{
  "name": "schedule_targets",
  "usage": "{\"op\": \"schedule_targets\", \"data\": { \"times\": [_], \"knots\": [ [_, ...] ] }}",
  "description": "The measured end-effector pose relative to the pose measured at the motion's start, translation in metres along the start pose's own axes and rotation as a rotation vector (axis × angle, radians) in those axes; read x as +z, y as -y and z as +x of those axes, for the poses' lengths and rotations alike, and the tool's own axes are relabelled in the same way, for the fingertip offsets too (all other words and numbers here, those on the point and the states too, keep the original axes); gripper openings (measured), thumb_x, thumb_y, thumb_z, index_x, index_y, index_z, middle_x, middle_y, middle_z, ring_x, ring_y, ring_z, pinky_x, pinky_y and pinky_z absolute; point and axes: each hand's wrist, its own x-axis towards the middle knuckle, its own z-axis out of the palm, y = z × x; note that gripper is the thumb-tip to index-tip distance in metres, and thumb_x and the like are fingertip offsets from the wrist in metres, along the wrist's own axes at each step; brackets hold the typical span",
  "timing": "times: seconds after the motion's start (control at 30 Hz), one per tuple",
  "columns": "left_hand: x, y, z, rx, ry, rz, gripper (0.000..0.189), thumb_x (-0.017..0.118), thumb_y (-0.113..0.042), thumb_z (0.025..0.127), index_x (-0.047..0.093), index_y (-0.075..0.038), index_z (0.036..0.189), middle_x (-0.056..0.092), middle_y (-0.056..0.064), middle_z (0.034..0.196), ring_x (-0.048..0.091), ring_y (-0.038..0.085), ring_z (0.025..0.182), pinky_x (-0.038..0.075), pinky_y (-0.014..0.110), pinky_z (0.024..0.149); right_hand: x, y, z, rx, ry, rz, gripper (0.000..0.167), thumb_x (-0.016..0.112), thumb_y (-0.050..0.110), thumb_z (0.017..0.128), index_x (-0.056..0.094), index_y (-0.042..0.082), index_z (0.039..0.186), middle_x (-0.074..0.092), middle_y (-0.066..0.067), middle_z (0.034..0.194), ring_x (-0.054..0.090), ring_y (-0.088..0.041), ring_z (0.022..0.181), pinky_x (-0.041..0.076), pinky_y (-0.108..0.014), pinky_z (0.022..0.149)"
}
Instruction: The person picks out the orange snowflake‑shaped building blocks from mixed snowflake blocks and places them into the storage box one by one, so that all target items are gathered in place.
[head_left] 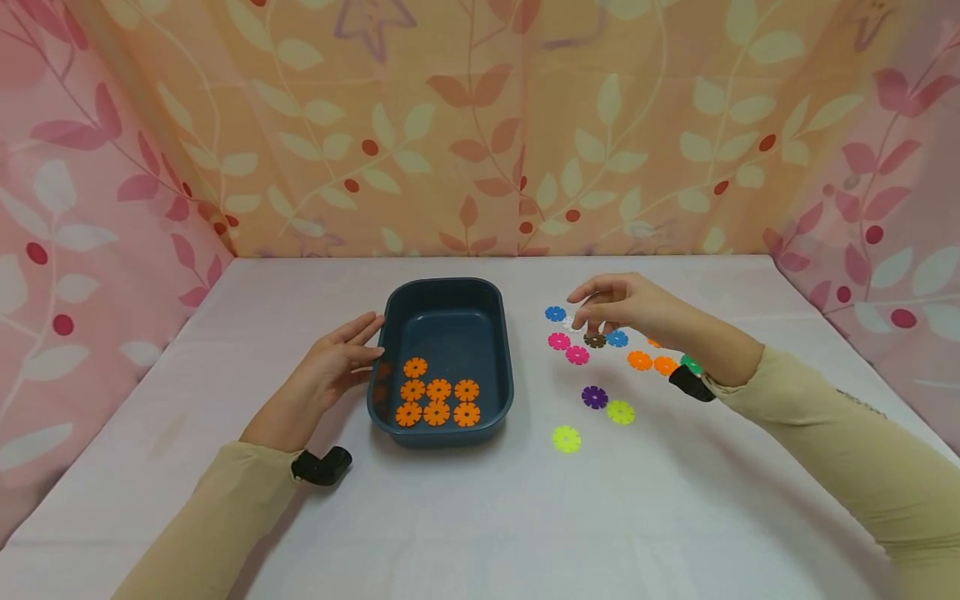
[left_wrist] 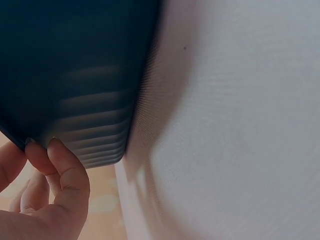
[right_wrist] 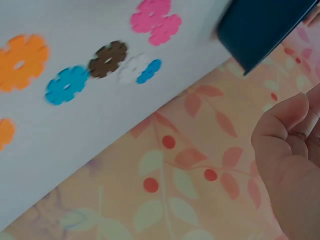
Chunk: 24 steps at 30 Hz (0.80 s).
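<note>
At the left side of a dark blue rectangular tray point(head_left: 450, 296), my left hand point(head_left: 330, 362) grips the rim, its fingertips at the outer wall point(left_wrist: 95, 110) in the left wrist view. Several orange notched discs point(head_left: 438, 389) lie flat in the tray's near half. My right hand point(head_left: 618, 302) hovers over loose discs to the right, fingers loosely bent, with nothing visible in them. Under and around it are a brown disc point(head_left: 595, 341), a partly hidden white disc point(right_wrist: 131, 69), blue discs point(head_left: 555, 313) and two pink discs point(head_left: 558, 341).
Orange discs point(head_left: 640, 360) and a partly hidden green disc point(head_left: 692, 364) lie near the right wrist. Closer to me are a purple disc point(head_left: 595, 397) and two yellow-green discs point(head_left: 620, 412). Floral cloth point(head_left: 480, 167) hangs behind and beside the white table point(head_left: 480, 525).
</note>
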Motion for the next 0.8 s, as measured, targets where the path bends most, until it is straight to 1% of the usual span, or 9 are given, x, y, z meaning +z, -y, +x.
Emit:
{"op": "schedule_targets", "data": {
  "times": [0.13,0.23,0.33,0.47,0.57,0.7,0.8],
  "knots": [
    [-0.001,0.000,0.000,-0.001,-0.002,-0.002,0.068,0.051,0.003,0.096,0.022,-0.014,0.156,0.026,0.001,0.158,0.059,0.013,0.088,0.036,0.042,0.100,-0.011,-0.009,-0.008,0.011,-0.009,-0.025,0.032,0.060,0.016,0.097,0.057,-0.004,0.122,0.068,-0.013,0.095,0.062,-0.029,0.089,0.051,-0.034,0.081],
    [0.000,0.000,0.000,-0.002,-0.005,0.000,0.069,0.052,0.003,0.096,0.022,-0.014,0.156,0.026,0.001,0.157,0.059,0.013,0.088,0.036,0.041,0.099,-0.019,-0.020,-0.013,0.025,-0.010,-0.043,0.034,0.062,0.018,0.096,0.058,-0.004,0.121,0.065,-0.014,0.093,0.060,-0.028,0.087,0.050,-0.033,0.078],
    [0.000,0.000,0.000,-0.001,-0.009,0.004,0.069,0.053,0.002,0.096,0.023,-0.014,0.156,0.027,0.001,0.157,0.059,0.014,0.089,0.037,0.040,0.097,-0.026,-0.031,-0.017,0.047,-0.009,-0.078,0.036,0.064,0.018,0.095,0.059,-0.006,0.121,0.064,-0.016,0.098,0.057,-0.032,0.090,0.050,-0.036,0.079],
    [0.000,0.000,0.000,0.002,-0.007,0.002,0.068,0.052,0.002,0.096,0.023,-0.014,0.156,0.027,0.001,0.157,0.059,0.013,0.089,0.037,0.040,0.097,-0.037,-0.045,-0.022,0.096,0.045,-0.157,0.039,0.064,0.018,0.094,0.058,-0.008,0.122,0.064,-0.018,0.109,0.057,-0.035,0.101,0.049,-0.040,0.086],
    [0.001,0.000,0.000,0.006,-0.004,0.000,0.068,0.052,0.003,0.096,0.023,-0.014,0.156,0.027,0.002,0.157,0.059,0.013,0.088,0.036,0.041,0.099,-0.046,-0.057,-0.023,0.141,0.112,-0.216,0.039,0.065,0.019,0.094,0.058,-0.006,0.123,0.065,-0.015,0.111,0.057,-0.031,0.103,0.047,-0.039,0.088],
    [0.001,0.000,-0.001,0.008,-0.007,0.002,0.068,0.051,0.003,0.096,0.023,-0.014,0.156,0.027,0.002,0.157,0.059,0.013,0.088,0.036,0.041,0.099,-0.055,-0.071,-0.021,0.194,0.162,-0.247,0.038,0.067,0.020,0.093,0.059,-0.003,0.122,0.065,-0.011,0.106,0.056,-0.027,0.095,0.048,-0.036,0.081],
    [0.001,0.000,-0.001,0.009,-0.007,-0.001,0.068,0.051,0.003,0.096,0.022,-0.014,0.156,0.027,0.002,0.157,0.059,0.013,0.087,0.036,0.041,0.098,-0.060,-0.080,-0.020,0.214,0.180,-0.244,0.037,0.068,0.017,0.091,0.059,-0.003,0.121,0.062,-0.011,0.098,0.055,-0.026,0.089,0.049,-0.034,0.075]
  ]
}}
